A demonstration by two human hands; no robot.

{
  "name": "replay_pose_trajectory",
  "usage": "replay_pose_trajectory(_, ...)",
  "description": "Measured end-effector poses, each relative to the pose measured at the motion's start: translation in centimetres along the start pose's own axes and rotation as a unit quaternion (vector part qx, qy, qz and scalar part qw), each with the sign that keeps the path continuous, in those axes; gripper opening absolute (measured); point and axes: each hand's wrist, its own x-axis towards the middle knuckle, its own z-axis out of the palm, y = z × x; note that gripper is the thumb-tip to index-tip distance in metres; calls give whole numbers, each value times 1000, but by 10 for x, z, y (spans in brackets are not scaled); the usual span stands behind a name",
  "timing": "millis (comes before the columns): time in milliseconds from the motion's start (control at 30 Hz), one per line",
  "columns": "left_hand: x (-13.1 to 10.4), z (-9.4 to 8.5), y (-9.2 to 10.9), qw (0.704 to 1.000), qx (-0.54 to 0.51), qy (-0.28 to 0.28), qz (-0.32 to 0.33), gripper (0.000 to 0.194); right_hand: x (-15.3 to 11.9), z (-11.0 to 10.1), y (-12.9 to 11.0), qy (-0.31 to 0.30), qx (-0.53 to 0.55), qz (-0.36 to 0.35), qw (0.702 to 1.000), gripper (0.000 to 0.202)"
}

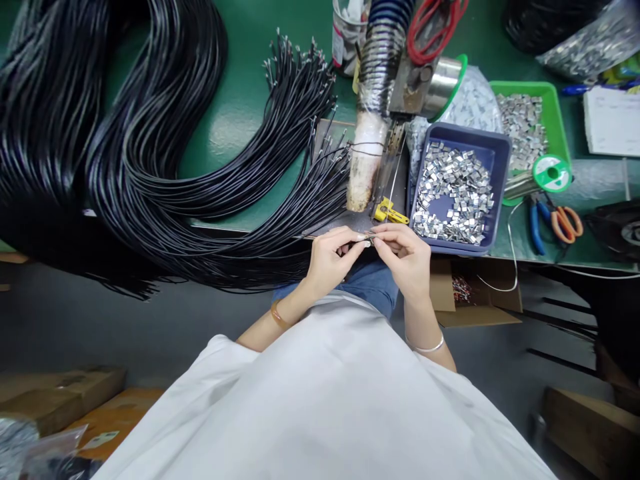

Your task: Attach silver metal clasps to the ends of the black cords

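My left hand (pixel 334 255) and my right hand (pixel 406 257) meet fingertip to fingertip at the table's front edge. Both are closed in a pinch on a small silvery metal piece (pixel 368 243) with something dark beside it, perhaps a cable end; the fingers hide most of it. Close to my left hand runs a thick bundle of black cables (pixel 240 193), their bare metal tips fanned out. By my right hand stands a blue tray (pixel 501 193) of small metal connector shells (pixel 463 180). Just beyond the fingertips lies a yellow clamp-like part (pixel 390 211).
A wrapped duct hose (pixel 373 107) and a soldering fixture with a solder spool (pixel 445 87) stand ahead. Right of the blue tray are a green tray (pixel 553 120), a solder reel (pixel 551 173) and pliers (pixel 539 223). An open carton (pixel 475 313) sits below the table edge.
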Motion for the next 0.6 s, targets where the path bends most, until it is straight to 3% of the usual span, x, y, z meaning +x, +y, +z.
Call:
replay_pose_trajectory(333,-3,0,2,998,40,-12,39,13,5,-5,2,-25,51,20,998,8)
replay_pose_trajectory(500,-7,2,-5,972,194,-55,118,26,4,-8,-5,-32,-86,-35,995,6)
replay_pose_trajectory(600,-11,4,-4,978,169,-83,90,28,1,-6,-8,-22,-97,-44,994,8)
